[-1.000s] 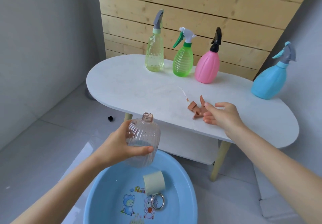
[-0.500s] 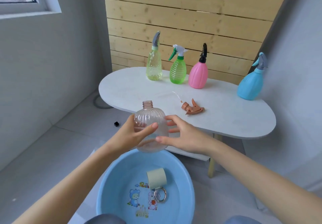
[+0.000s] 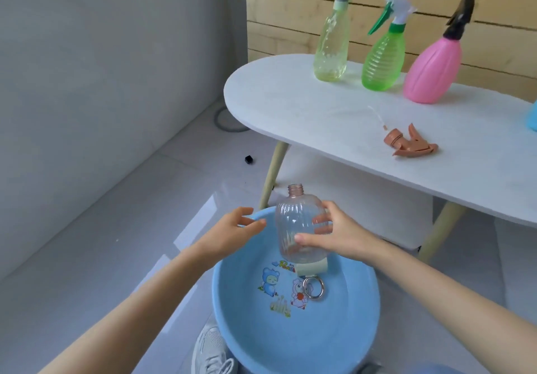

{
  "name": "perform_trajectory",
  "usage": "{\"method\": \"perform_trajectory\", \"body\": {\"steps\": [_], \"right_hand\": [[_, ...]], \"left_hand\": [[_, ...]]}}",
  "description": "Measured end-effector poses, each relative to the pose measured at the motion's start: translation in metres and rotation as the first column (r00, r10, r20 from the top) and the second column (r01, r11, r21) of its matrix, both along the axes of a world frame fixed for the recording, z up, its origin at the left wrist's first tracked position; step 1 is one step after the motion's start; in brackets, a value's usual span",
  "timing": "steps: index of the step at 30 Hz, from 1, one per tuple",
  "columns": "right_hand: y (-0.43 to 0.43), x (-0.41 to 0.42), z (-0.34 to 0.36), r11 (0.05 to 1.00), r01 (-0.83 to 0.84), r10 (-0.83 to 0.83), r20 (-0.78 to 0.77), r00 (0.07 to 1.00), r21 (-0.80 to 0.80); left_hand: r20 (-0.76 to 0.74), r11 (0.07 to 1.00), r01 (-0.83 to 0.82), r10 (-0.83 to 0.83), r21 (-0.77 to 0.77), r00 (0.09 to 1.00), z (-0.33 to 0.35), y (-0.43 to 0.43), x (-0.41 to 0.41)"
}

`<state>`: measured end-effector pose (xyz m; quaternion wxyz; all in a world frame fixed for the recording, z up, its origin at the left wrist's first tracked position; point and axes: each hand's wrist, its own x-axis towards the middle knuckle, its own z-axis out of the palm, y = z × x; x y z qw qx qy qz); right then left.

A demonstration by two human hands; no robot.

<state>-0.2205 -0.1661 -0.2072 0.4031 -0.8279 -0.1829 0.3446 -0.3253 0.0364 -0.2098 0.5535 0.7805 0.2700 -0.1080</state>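
Observation:
My right hand (image 3: 340,234) grips a clear ribbed bottle (image 3: 299,225) with a brownish open neck, upright above the far rim of a blue basin (image 3: 232,301). Just left of the bottle, my left hand (image 3: 232,229) hovers open with loose fingers, apart from it. The bottle's brown spray head (image 3: 409,142) with its thin tube lies on the white oval table (image 3: 290,103). In the basin lie a pale cream cup with a metal ring (image 3: 313,286), partly hidden behind the bottle.
Three spray bottles stand at the table's back: yellow-green (image 3: 331,51), green (image 3: 383,59), pink (image 3: 433,74). A blue one (image 3: 532,115) shows at the right edge. The basin sits on grey floor by the table leg (image 3: 273,176). A white shoe (image 3: 212,350) is below, a small black object (image 3: 248,159) on the floor.
The bottle passed from my left hand to my right. My left hand let go and drew away to the left. The view swung left and down, closer to the basin.

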Motion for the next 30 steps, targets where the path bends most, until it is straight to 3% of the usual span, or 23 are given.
{"method": "perform_trajectory", "body": {"steps": [7, 11, 14, 19, 24, 30], "right_hand": [[0.011, 0.01, -0.078, 0.994, 0.035, -0.048, -0.118, 0.992, -0.106], [0.009, 0.011, -0.115, 0.984, 0.069, -0.096, -0.164, 0.982, -0.162], [0.004, 0.008, -0.137, 0.974, 0.08, -0.12, -0.182, 0.976, -0.213], [-0.004, 0.001, -0.163, 0.957, 0.131, -0.189, -0.215, 0.958, -0.258], [-0.018, -0.008, -0.177, 0.931, 0.207, -0.279, -0.224, 0.934, -0.3], [-0.03, -0.021, -0.186, 0.896, 0.237, -0.332, -0.212, 0.919, -0.376]], "left_hand": [[-0.186, 0.969, -0.054, 0.101, 0.243, 0.977, -0.085, 0.034, -0.003], [-0.316, 0.923, 0.027, 0.103, 0.383, 0.943, -0.125, 0.05, -0.004], [-0.384, 0.927, 0.057, 0.097, 0.37, 0.918, -0.149, 0.057, -0.002], [-0.362, 0.957, 0.023, 0.088, 0.29, 0.928, -0.19, 0.056, 0.0], [-0.287, 0.935, -0.028, 0.137, 0.353, 0.948, -0.21, 0.06, 0.002], [-0.333, 0.923, 0.056, 0.081, 0.382, 0.94, -0.21, 0.068, 0.003]]}}
